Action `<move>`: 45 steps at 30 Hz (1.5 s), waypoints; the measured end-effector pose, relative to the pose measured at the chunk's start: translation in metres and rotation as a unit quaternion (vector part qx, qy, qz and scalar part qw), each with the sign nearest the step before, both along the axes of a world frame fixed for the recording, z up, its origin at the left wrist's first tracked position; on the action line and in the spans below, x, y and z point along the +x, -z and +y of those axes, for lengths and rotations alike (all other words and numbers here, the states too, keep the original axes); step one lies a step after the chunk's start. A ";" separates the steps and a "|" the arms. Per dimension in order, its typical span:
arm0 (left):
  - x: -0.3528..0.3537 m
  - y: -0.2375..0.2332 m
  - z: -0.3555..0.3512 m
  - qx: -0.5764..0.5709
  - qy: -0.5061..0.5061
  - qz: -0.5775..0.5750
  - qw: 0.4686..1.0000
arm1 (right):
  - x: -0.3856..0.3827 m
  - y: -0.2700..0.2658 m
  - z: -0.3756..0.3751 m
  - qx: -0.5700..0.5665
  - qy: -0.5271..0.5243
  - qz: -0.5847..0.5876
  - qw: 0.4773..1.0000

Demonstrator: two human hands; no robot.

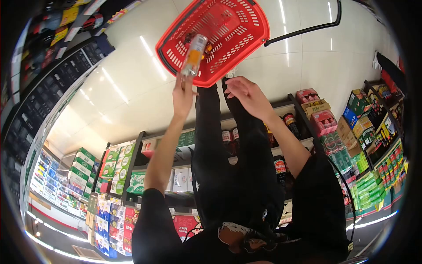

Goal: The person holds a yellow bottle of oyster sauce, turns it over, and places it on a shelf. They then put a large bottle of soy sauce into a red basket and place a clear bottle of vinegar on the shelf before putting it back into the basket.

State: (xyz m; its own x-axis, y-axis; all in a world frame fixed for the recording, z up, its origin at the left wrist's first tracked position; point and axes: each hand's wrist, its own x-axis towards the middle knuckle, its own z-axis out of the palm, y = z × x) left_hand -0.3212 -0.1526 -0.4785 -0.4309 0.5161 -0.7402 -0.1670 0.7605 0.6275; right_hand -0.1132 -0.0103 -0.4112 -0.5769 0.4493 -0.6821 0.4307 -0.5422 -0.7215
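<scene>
My left hand (183, 97) has its fingers closed around one end of a clear bottle (194, 56) with an orange and white label. Slightly blurred, the bottle tilts over the near rim of a red plastic shopping basket (259, 31). Inside the basket lie a few small dark and yellow items (206, 49), too small and partly covered to name. My right hand (249, 96) is near the basket's lower right corner, above my leg. Its fingers are loosely extended and nothing is in them.
The basket's black handle (303, 34) is folded out to the right over the tiled floor (132, 75). Shelves of boxed drinks (121, 167) and dark bottles (280, 165) stand close to my legs. Another shelf (48, 94) runs along the left. Stacked cartons (324, 122) are on the right.
</scene>
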 end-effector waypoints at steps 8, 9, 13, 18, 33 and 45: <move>-0.006 -0.283 -0.016 0.129 0.214 0.188 0.950 | -0.011 -0.117 0.055 -0.226 0.143 0.080 0.960; -0.019 -0.312 -0.013 0.195 0.309 0.248 0.897 | -0.009 -0.136 0.062 -0.264 0.133 0.160 0.942; -0.050 -0.425 -0.014 0.182 0.478 0.294 0.807 | -0.020 -0.248 0.071 -0.193 0.050 0.185 0.962; -0.078 -0.478 -0.028 0.264 0.281 0.219 0.896 | -0.016 -0.320 0.058 -0.171 0.058 0.256 0.950; -0.102 -0.483 0.081 0.461 -0.190 -0.101 0.861 | -0.072 -0.401 -0.031 -0.116 -0.084 0.280 0.949; -0.102 -0.474 0.062 0.551 -0.151 -0.200 0.796 | -0.078 -0.385 -0.037 -0.064 -0.032 0.225 0.972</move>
